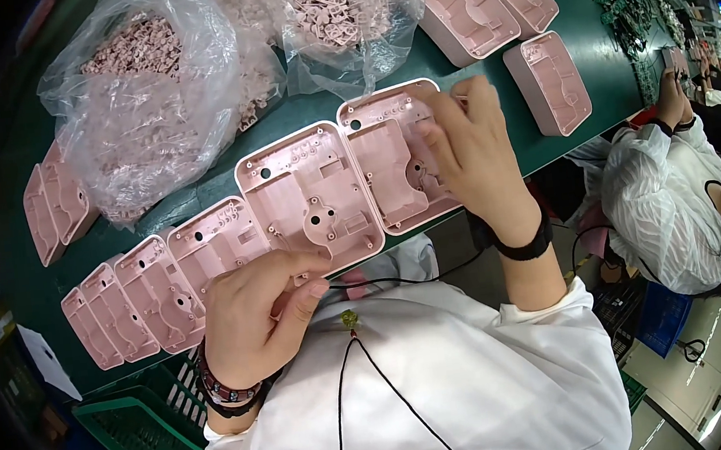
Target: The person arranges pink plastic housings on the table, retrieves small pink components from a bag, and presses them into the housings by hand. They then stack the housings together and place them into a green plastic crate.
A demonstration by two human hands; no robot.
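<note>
A row of pink plastic housings runs along the near edge of the green table, open sides up. My right hand (478, 155) is over the right side of the rightmost housing (388, 156), fingers bent and drawn together; whatever they hold is hidden. My left hand (260, 310) rests at the near edge of the larger housing (294, 197) beside it. Its fingers are curled with the thumb close to them, and I cannot make out anything between them. Round holes and small posts show inside both housings.
Clear plastic bags (173, 113) of small pink parts lie at the back, another bag (347, 15) beside them. More pink housings (550, 86) stand at the right and far left. A green crate (135, 424) is below the table. A co-worker (665, 193) sits at the right.
</note>
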